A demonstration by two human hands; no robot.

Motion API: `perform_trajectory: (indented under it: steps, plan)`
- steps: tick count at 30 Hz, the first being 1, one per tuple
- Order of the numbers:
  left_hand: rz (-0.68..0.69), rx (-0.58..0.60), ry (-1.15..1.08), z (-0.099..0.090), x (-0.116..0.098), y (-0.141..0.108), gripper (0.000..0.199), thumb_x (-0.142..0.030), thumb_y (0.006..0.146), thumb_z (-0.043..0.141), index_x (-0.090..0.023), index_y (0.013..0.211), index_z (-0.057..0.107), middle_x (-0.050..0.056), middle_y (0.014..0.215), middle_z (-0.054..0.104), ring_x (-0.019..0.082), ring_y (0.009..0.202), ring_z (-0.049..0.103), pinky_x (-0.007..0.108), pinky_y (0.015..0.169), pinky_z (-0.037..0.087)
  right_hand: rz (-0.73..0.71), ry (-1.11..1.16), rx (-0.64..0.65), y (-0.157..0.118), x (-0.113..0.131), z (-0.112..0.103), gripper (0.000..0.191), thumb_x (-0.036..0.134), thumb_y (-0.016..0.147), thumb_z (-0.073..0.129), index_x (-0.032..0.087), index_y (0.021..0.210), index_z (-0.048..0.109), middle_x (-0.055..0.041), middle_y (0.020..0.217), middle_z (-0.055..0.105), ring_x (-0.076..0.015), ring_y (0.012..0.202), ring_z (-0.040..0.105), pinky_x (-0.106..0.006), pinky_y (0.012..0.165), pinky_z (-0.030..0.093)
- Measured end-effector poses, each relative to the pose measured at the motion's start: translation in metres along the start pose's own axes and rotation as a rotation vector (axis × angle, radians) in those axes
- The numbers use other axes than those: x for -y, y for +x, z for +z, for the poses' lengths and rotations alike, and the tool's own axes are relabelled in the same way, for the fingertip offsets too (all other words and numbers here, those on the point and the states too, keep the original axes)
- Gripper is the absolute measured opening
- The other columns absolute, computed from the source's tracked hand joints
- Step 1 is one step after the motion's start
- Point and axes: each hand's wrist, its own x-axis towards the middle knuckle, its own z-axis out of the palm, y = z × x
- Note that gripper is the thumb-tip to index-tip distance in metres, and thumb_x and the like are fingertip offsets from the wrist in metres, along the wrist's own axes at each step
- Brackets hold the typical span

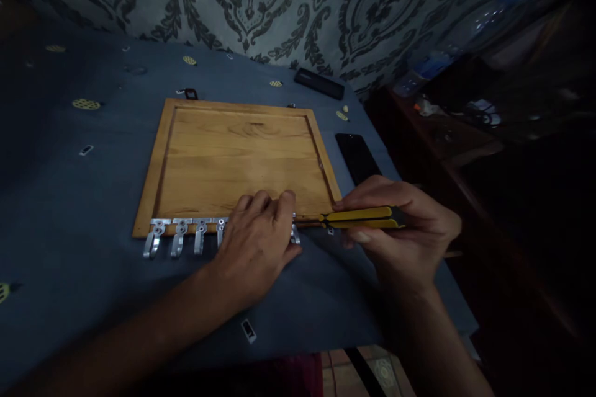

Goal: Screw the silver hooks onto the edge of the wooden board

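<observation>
A wooden board (pixel 242 155) with a raised rim lies flat on the counter (pixel 84 298), which has a blue cover. A row of shiny metal hooks (pixel 200 237) runs along the board's near side, and the hooks poke out past its edge. Little screw heads show on some hooks at the left, so that part looks put together, but I can't tell if the screws are tight. The middle is hidden, so I can't tell what is left there. The left hand (pixel 256 232) is laid over the row, its fingers bent and close together on top, its thumb low and to the right. I can't tell if it pinches anything. The right hand (pixel 403 223) comes in from the right, its fingers closed around a yellow and black screwdriver (pixel 361 218). The tool lies nearly flat, pointing left at the row's right end.
</observation>
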Motion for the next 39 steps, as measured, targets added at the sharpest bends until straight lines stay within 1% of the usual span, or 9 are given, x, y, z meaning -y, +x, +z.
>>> perform_trajectory:
  steps: [9, 11, 13, 15, 17, 19, 23, 28, 39]
  plan:
    - [-0.001, 0.002, -0.004, 0.0, 0.0, 0.0, 0.055, -0.027, 0.083, 0.077, -0.018, 0.126, 0.043, 0.007, 0.105, 0.068, 0.028, 0.104, 0.06, 0.041, 0.091, 0.046, -0.054, -0.052, -0.076, 0.0, 0.002, 0.008, 0.016, 0.035, 0.076, 0.085, 0.025, 0.085, 0.075, -0.0003, 0.068, 0.068, -0.017, 0.058, 0.059, -0.031, 0.049, 0.045]
    - [0.004, -0.008, -0.002, 0.0, 0.0, 0.0, 0.055, -0.027, 0.083, 0.078, -0.018, 0.125, 0.044, 0.007, 0.104, 0.068, 0.028, 0.103, 0.06, 0.041, 0.091, 0.046, -0.014, -0.051, -0.046, 0.0, 0.0, 0.005, 0.017, 0.036, 0.076, 0.084, 0.026, 0.088, 0.076, -0.0008, 0.072, 0.069, -0.0176, 0.06, 0.061, -0.031, 0.05, 0.047]
    - [0.005, -0.013, 0.002, 0.001, 0.0, 0.0, 0.053, -0.027, 0.082, 0.078, -0.019, 0.122, 0.045, 0.006, 0.102, 0.068, 0.028, 0.102, 0.06, 0.041, 0.09, 0.046, 0.055, -0.033, 0.003, 0.0, -0.001, -0.001, 0.024, 0.037, 0.077, 0.084, 0.029, 0.099, 0.078, -0.0012, 0.08, 0.072, -0.0171, 0.06, 0.062, -0.031, 0.05, 0.049]
    - [0.005, -0.011, 0.006, 0.001, 0.0, 0.0, 0.051, -0.027, 0.082, 0.078, -0.019, 0.121, 0.046, 0.006, 0.102, 0.068, 0.028, 0.102, 0.06, 0.041, 0.09, 0.046, 0.098, 0.008, 0.076, 0.0, -0.001, -0.006, 0.029, 0.035, 0.08, 0.081, 0.032, 0.108, 0.078, -0.001, 0.085, 0.072, -0.0149, 0.055, 0.061, -0.03, 0.045, 0.049]
    - [0.01, -0.005, 0.008, 0.0, 0.0, 0.0, 0.052, -0.027, 0.082, 0.078, -0.018, 0.122, 0.046, 0.007, 0.103, 0.068, 0.028, 0.102, 0.06, 0.041, 0.09, 0.046, 0.107, 0.038, 0.144, 0.001, -0.001, -0.01, 0.027, 0.031, 0.082, 0.079, 0.033, 0.109, 0.078, -0.0011, 0.086, 0.07, -0.0137, 0.053, 0.06, -0.029, 0.041, 0.047]
    - [0.013, 0.0, 0.009, 0.0, 0.0, 0.0, 0.055, -0.027, 0.082, 0.078, -0.016, 0.124, 0.044, 0.008, 0.104, 0.068, 0.028, 0.103, 0.06, 0.041, 0.09, 0.046, 0.088, 0.026, 0.165, 0.002, 0.0, -0.011, 0.022, 0.031, 0.083, 0.078, 0.032, 0.105, 0.079, -0.0018, 0.083, 0.07, -0.0151, 0.055, 0.061, -0.029, 0.04, 0.047]
    - [0.013, 0.008, 0.009, 0.0, 0.0, 0.0, 0.057, -0.028, 0.083, 0.077, -0.017, 0.127, 0.043, 0.008, 0.106, 0.068, 0.029, 0.104, 0.06, 0.041, 0.09, 0.046, 0.0, -0.081, 0.122, 0.004, 0.001, -0.01, 0.019, 0.033, 0.08, 0.081, 0.033, 0.099, 0.08, -0.0016, 0.079, 0.072, -0.0194, 0.064, 0.063, -0.034, 0.05, 0.051]
    - [0.009, 0.003, 0.009, 0.001, 0.001, 0.001, 0.059, -0.029, 0.083, 0.078, -0.016, 0.129, 0.043, 0.008, 0.107, 0.068, 0.028, 0.104, 0.06, 0.041, 0.091, 0.046, -0.067, -0.134, 0.09, 0.005, 0.001, -0.006, 0.019, 0.034, 0.078, 0.083, 0.031, 0.097, 0.08, -0.0003, 0.074, 0.071, -0.0195, 0.063, 0.061, -0.034, 0.052, 0.049]
    - [0.01, 0.032, 0.001, -0.001, -0.001, 0.001, 0.056, -0.027, 0.083, 0.077, -0.015, 0.128, 0.044, 0.009, 0.105, 0.07, 0.03, 0.105, 0.059, 0.043, 0.091, 0.046, -0.08, -0.164, 0.079, 0.003, 0.002, -0.003, 0.018, 0.031, 0.079, 0.082, 0.033, 0.097, 0.079, -0.0001, 0.075, 0.071, -0.0206, 0.063, 0.062, -0.037, 0.052, 0.051]
